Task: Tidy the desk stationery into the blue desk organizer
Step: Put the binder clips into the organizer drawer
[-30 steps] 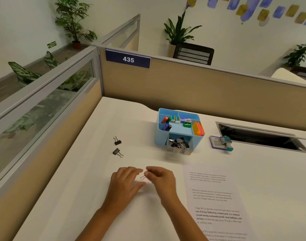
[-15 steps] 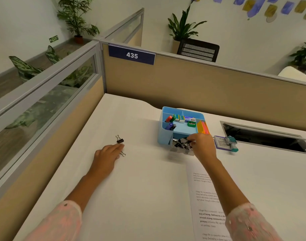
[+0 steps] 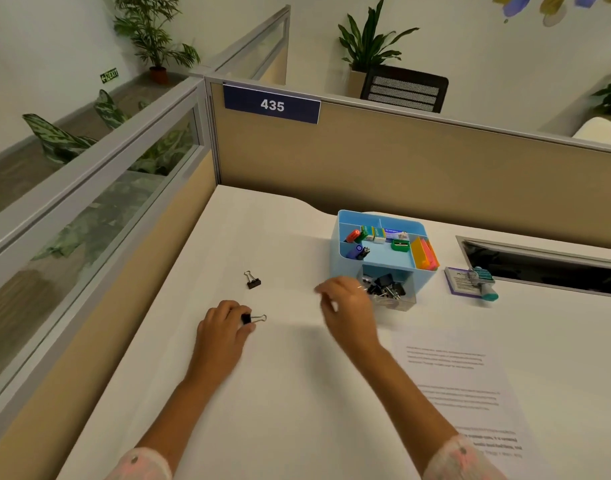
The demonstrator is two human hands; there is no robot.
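The blue desk organizer (image 3: 345, 252) stands at the back middle of the white desk, holding erasers, markers, sticky tabs and, in its clear front drawer (image 3: 408, 303), several black binder clips. My left hand (image 3: 224, 329) pinches a black binder clip (image 3: 251, 318) lying on the desk, its wire handles pointing right. A second black binder clip (image 3: 253, 280) lies free just beyond it. My right hand (image 3: 345, 303) hovers blurred just left of the drawer, fingers loosely apart, nothing visible in it.
A printed sheet (image 3: 470, 393) lies at the right front. A purple pad with a teal stamp (image 3: 470, 282) sits right of the organizer, beside a cable slot (image 3: 546, 265). Partition walls (image 3: 401, 168) close the desk's back and left.
My right hand carried a clip to the drawer, let it go and has drawn back to the left. My left hand reached out and closed on the nearer binder clip.
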